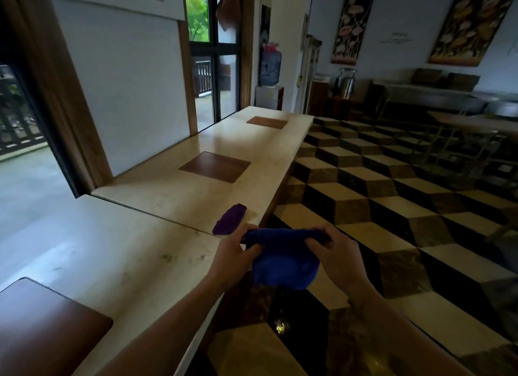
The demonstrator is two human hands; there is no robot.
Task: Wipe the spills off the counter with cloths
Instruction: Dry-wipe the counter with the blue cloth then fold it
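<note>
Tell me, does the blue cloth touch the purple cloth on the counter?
Apart. The head view shows bare counter between the blue cloth and the purple cloth.

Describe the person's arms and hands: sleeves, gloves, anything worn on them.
Both forearms are bare as far as the frame shows: no sleeve reaches into view. The left hand and right hand wear no gloves. No watch, bracelet or ring is visible on either wrist or on the fingers, though the picture is soft and a thin band could be missed. No markings show.
</note>
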